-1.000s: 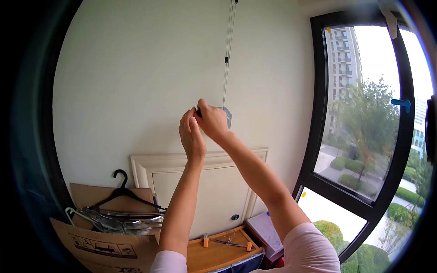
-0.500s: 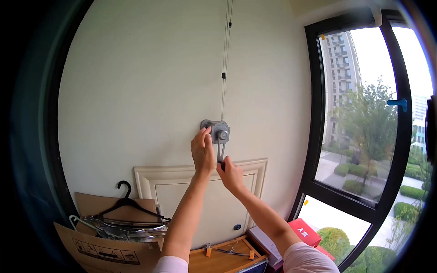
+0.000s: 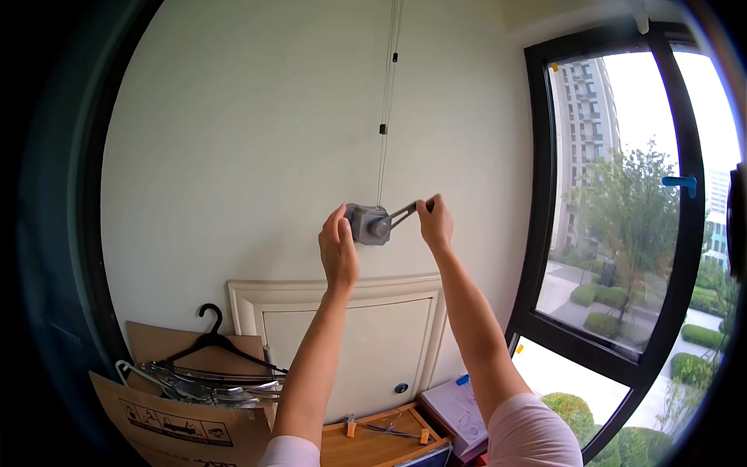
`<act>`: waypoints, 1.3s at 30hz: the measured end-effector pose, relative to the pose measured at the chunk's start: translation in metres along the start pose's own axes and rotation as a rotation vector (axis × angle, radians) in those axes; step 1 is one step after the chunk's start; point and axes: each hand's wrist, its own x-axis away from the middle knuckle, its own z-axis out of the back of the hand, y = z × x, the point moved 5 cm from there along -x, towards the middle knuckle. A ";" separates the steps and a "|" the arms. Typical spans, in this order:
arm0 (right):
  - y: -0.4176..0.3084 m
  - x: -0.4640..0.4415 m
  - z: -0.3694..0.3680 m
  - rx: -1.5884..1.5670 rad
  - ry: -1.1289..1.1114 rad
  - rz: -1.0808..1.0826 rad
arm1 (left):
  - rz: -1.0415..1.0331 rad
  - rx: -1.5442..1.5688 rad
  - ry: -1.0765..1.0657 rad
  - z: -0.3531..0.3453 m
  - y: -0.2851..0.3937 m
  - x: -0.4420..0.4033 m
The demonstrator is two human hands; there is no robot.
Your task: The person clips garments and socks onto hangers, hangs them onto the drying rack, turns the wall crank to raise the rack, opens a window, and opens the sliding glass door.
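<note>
A grey hand-crank winch is mounted on the pale wall, with thin cables running upward from it. My left hand holds the winch's left side, its fingers lying along the housing. The crank arm points up and to the right from the round hub. At its outer end, my right hand is closed around the dark knob, which the fingers mostly hide. Two small black stops sit on the cables above.
Below the winch is a framed cream panel door. A cardboard box with hangers stands lower left. An orange-brown wooden surface holds a clip hanger. At right is a black-framed window with a blue handle.
My right hand has swung the crank from pointing down to pointing up and right. My left hand has shifted slightly left along the winch housing.
</note>
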 end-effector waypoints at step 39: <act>-0.141 0.043 -0.058 0.057 -0.272 0.401 | -0.121 0.007 0.107 0.011 -0.010 0.008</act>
